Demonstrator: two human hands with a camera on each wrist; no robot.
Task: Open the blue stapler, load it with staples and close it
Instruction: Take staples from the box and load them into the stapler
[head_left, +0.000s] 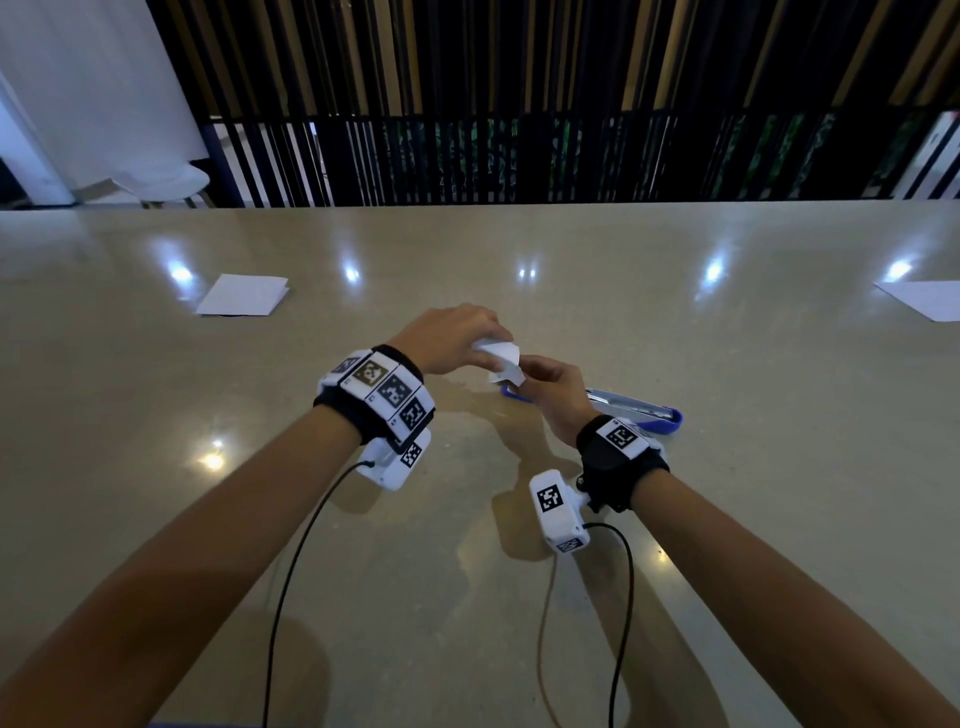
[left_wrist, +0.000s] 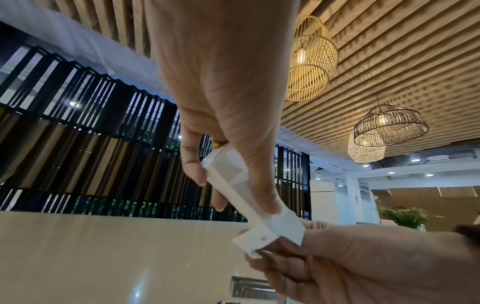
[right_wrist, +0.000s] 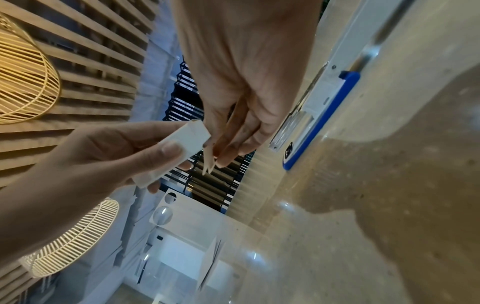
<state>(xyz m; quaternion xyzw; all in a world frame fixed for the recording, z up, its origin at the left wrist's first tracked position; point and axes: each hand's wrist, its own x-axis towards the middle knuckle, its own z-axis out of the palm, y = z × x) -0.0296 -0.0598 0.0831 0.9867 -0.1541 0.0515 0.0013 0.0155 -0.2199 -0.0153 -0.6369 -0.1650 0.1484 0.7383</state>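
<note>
A small white staple box (head_left: 500, 357) is held above the table between both hands. My left hand (head_left: 485, 347) grips its body between thumb and fingers, as the left wrist view shows (left_wrist: 230, 181). My right hand (head_left: 525, 370) pinches the box's opened end flap (left_wrist: 284, 228) with curled fingers (right_wrist: 226, 152). The blue stapler (head_left: 641, 408) lies opened flat on the table just behind my right wrist, its silver staple channel facing up (right_wrist: 322, 96). My right hand hides its left part in the head view. No loose staples are visible.
Folded white paper (head_left: 241, 295) lies at the far left of the beige table (head_left: 363, 571), and another sheet (head_left: 924, 300) at the far right. Black wrist-camera cables (head_left: 291, 571) trail toward the near edge. A dark slatted screen stands beyond the far edge.
</note>
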